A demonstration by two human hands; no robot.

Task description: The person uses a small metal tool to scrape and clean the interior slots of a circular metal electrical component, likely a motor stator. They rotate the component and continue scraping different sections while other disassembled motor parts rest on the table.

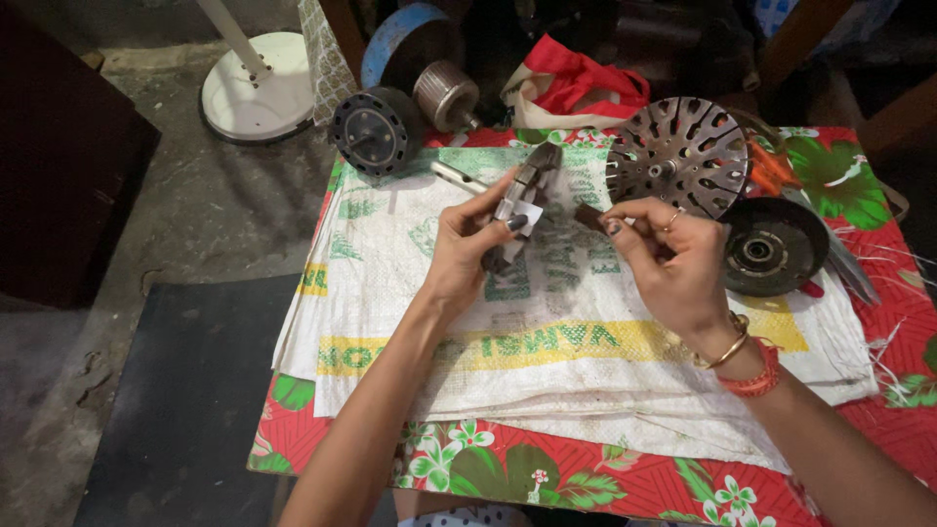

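Resting at the centre of the scene: one white woven sack (547,342), folded flat over a red floral tablecloth (508,468); all positions below are given from this sack.

Item 1. Left hand (467,249), above the sack's middle, closed around a dark metal stator core (517,200) with a pale paper strip on its side; thumb pressed on the core, which stands tilted, its far end pointing away from the person.

Item 2. Right hand (669,259), above the sack's right half, fingers pinched on a small dark strip (589,217) whose tip reaches toward the core; whether it touches the core cannot be told. Ring, gold bangle and red bracelet worn.

Item 3. Slotted round metal end cover (678,156), at the sack's far right corner, just behind the right hand.

Item 4. Dark round housing (771,246), at the sack's right edge, beside the cover.

Item 5. Black motor body (376,129) and ribbed grey rotor (446,95), off the sack's far left corner.

Item 6. White round fan base (259,88), on the floor well beyond the sack's left side.

Item 7. Red and white cloth bag (576,78), beyond the sack's far edge.
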